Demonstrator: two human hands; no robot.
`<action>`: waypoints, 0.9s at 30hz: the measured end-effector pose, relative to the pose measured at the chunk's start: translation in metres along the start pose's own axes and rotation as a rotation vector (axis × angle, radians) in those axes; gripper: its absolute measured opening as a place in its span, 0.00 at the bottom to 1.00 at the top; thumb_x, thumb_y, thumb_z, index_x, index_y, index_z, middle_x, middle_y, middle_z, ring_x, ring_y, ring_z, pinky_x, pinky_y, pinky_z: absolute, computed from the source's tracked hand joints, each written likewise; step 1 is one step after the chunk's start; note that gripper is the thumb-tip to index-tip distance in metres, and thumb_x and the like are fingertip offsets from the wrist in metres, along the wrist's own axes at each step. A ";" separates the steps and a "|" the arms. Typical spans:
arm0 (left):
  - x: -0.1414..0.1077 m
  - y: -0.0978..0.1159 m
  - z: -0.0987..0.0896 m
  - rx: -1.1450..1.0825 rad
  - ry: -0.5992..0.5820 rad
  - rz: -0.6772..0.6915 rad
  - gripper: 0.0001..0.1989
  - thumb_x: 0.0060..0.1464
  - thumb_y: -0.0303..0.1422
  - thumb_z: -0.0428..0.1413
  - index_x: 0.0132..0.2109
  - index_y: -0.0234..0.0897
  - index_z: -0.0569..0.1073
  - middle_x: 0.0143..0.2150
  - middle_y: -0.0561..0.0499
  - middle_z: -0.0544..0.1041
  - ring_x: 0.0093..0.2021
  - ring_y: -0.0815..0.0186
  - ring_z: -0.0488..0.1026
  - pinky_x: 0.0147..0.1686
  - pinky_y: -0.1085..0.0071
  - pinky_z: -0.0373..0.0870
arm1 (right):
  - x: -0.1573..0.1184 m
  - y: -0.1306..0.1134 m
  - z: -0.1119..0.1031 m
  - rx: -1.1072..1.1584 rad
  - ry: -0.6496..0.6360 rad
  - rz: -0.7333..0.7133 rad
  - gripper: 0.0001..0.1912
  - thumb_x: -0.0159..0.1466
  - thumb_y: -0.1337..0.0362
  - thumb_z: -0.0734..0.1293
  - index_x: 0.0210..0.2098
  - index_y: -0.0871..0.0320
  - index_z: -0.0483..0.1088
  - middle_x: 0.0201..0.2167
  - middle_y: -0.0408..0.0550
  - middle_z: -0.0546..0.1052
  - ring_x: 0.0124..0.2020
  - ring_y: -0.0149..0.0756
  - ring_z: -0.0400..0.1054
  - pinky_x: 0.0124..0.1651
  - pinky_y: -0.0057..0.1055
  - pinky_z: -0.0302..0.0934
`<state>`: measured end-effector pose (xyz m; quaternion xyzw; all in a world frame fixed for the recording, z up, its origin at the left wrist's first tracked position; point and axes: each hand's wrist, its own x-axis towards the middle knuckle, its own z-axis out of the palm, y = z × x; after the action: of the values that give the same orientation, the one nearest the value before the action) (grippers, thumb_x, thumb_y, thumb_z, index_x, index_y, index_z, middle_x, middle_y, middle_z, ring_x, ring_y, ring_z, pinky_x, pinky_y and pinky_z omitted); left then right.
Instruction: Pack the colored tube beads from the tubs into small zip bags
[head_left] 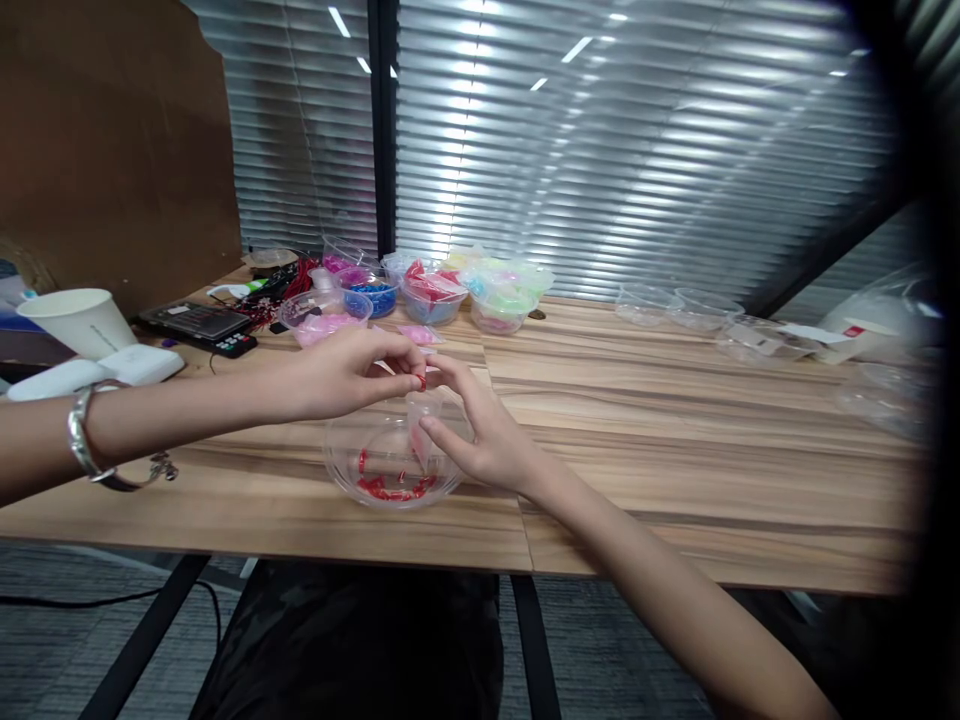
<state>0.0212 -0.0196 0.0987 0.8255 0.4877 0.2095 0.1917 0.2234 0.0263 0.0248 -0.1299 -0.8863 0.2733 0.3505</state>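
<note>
My left hand reaches in from the left and pinches a small red piece between thumb and fingertips. Facing it, my right hand has its thumb and fingers around a small clear bag, which hangs over the bowl. Below both hands a round clear plastic bowl stands on the table, with red pieces lying along its bottom. The fingertips of the two hands are close together, and the bag's opening is partly hidden by them.
Behind the hands, tubs hold pink pieces, blue beads and red packets. On the left are a paper cup, a black device and wires. Clear containers stand at the right on the wooden table.
</note>
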 end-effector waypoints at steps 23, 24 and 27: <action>0.006 -0.003 0.001 -0.127 0.003 0.002 0.06 0.54 0.35 0.58 0.35 0.35 0.75 0.37 0.50 0.78 0.37 0.66 0.75 0.38 0.71 0.73 | 0.001 -0.001 0.001 0.032 0.002 -0.017 0.30 0.64 0.63 0.63 0.63 0.57 0.50 0.60 0.57 0.62 0.59 0.46 0.60 0.61 0.49 0.57; 0.006 -0.002 0.001 -0.135 0.001 0.006 0.06 0.54 0.35 0.59 0.35 0.36 0.75 0.37 0.51 0.78 0.38 0.66 0.75 0.38 0.71 0.73 | 0.001 -0.002 0.001 0.035 0.001 -0.010 0.30 0.64 0.63 0.63 0.63 0.57 0.50 0.61 0.57 0.62 0.59 0.46 0.59 0.61 0.49 0.57; 0.007 -0.002 -0.001 -0.134 0.015 0.001 0.06 0.54 0.34 0.59 0.36 0.36 0.76 0.36 0.51 0.78 0.37 0.67 0.75 0.37 0.72 0.73 | 0.001 -0.002 0.000 0.059 -0.002 -0.012 0.31 0.64 0.63 0.64 0.63 0.57 0.50 0.61 0.56 0.61 0.61 0.45 0.57 0.62 0.49 0.56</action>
<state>0.0225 -0.0125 0.0999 0.8095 0.4737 0.2480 0.2426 0.2223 0.0248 0.0269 -0.1142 -0.8790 0.2973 0.3550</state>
